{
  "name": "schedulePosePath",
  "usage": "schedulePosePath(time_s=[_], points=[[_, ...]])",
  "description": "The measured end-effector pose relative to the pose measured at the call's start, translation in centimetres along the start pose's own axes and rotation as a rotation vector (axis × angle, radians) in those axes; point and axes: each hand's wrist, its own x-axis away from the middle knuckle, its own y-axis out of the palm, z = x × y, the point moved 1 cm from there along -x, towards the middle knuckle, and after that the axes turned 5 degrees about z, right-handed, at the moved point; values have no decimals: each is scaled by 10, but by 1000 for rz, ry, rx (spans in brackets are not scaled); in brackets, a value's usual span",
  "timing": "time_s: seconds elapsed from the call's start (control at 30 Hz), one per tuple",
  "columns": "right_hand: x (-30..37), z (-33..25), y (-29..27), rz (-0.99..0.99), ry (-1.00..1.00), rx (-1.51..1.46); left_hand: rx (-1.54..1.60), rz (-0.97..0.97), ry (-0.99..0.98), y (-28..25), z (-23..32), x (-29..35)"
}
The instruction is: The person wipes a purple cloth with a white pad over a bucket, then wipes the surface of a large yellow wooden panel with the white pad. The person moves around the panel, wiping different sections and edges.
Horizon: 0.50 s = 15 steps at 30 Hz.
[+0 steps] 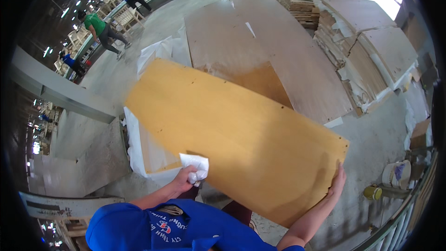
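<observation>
A large yellow-brown wooden panel (232,125) with small dark holes along its edges lies tilted across the view in front of me. My right hand (338,183) is closed around its right edge, near the corner. At the panel's near left edge, my left hand (185,177) is closed on a crumpled white sheet (195,163), thin and slightly shiny; its exact material cannot be made out. The panel's near edge hangs over my legs. Beneath and beyond it is a wide, dusty greyish board (232,32) with a bare brown patch.
Stacked boards (367,60) stand at the far right, with more wood piles (299,4) behind. A beige metal beam (65,88) crosses the left side. A green railing (395,227) and a yellowish can (372,192) are at lower right. Several people work at the far left.
</observation>
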Motion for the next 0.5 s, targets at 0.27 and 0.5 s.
schedulePosePath(time_s=[0.27,0.5], points=[[-137,-77,-6,-81,-116,89,86,-69,-79,114,-45,-35],[-227,-146,18,264,-709,679,-46,-213,74,165,-31,-19]])
